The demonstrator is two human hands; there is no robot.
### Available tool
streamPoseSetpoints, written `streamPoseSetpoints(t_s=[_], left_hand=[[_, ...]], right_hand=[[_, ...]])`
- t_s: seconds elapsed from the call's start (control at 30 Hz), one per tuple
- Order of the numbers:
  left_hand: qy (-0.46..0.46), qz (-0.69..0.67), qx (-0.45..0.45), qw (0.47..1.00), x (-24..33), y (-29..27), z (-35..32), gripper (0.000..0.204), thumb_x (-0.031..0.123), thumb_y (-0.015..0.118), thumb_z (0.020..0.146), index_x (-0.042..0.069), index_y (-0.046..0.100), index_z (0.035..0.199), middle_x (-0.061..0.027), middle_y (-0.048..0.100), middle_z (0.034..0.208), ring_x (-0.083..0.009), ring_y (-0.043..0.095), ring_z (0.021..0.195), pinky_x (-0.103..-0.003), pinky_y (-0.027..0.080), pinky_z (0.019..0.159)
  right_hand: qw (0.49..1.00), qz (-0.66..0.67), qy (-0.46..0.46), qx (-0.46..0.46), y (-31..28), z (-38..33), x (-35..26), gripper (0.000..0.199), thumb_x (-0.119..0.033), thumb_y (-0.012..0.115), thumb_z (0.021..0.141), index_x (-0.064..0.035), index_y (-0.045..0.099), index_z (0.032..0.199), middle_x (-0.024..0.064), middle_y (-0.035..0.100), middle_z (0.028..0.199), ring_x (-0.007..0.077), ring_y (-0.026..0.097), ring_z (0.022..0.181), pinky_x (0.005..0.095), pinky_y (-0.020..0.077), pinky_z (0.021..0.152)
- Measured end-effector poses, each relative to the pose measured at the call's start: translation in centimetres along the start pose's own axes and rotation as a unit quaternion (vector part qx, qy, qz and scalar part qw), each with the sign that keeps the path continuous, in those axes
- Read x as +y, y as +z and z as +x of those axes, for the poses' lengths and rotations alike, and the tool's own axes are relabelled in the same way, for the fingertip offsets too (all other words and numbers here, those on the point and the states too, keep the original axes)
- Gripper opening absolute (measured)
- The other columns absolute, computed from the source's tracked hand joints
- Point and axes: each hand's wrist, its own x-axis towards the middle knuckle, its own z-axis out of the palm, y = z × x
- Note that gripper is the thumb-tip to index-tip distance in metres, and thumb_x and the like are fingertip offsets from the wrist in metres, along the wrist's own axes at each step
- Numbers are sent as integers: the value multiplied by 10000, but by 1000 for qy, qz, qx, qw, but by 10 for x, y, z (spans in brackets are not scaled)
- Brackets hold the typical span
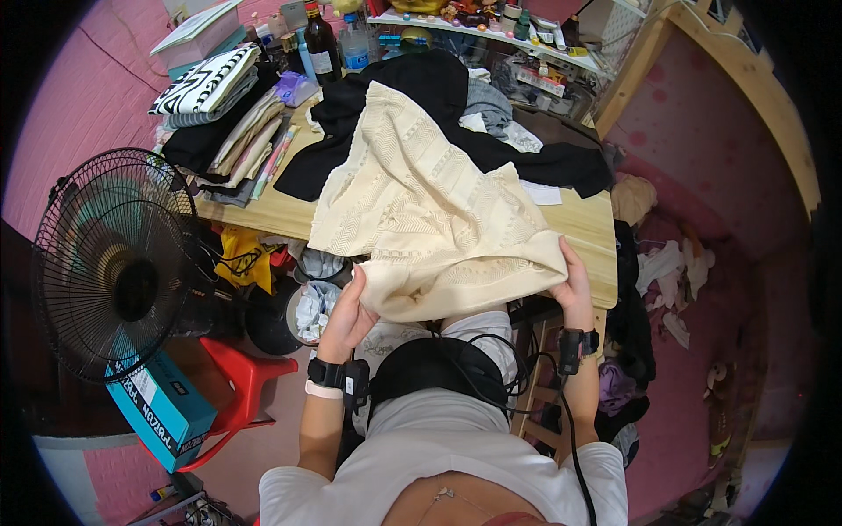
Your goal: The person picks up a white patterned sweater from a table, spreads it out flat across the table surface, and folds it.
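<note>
A cream knit garment (430, 202) with a patterned, openwork texture spreads over the wooden table (589, 230), its near edge lifted off the front of the tabletop. My left hand (347, 314) grips the near left corner of the knit, and my right hand (572, 279) grips its near right corner. Between them the near edge sags in a fold. The fingers of both hands are partly hidden by the cloth. Beyond the knit lies a black garment (412, 83), with one black sleeve stretching right across the table.
Folded clothes (215, 114) are stacked at the table's left, beside a dark bottle (322, 46). A black fan (123, 272) stands at the left, above a blue box (167, 412) and a red stool (241, 373). A black cable (570, 421) hangs by my right arm.
</note>
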Motion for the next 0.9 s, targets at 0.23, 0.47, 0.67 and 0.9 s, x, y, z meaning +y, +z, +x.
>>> streamPoseSetpoints(t_s=[0.23,0.47,0.67,0.9], left_hand=[[76,375,78,921,-16,-14,12,283,112,607,880,-2,505,1118,-38,611,991,-136,591,853,-247,476,766],[378,708,105,587,-7,28,-19,343,-55,582,724,34,522,1050,-115,565,975,-315,532,974,-363,418,867],[261,729,-217,595,-48,21,-17,415,28,629,736,21,510,1134,-146,555,1101,-333,496,1083,-410,365,955],[218,860,-71,456,-44,4,-6,408,159,651,762,102,510,1141,-58,592,1013,-242,528,1010,-435,343,811]], right_hand=[[861,-454,-206,101,-6,-8,6,131,-71,581,880,-38,538,999,63,603,903,158,592,764,259,482,705],[502,-795,-341,-16,44,-51,8,222,22,603,716,-24,598,933,152,504,1081,323,437,1033,358,361,895],[384,-867,-298,-110,51,-49,5,372,46,604,668,-127,646,994,128,491,1162,331,413,1086,394,330,903],[242,-932,-261,-61,53,-42,-15,437,-13,633,654,-203,605,1047,82,512,1173,304,443,1099,463,295,907]])
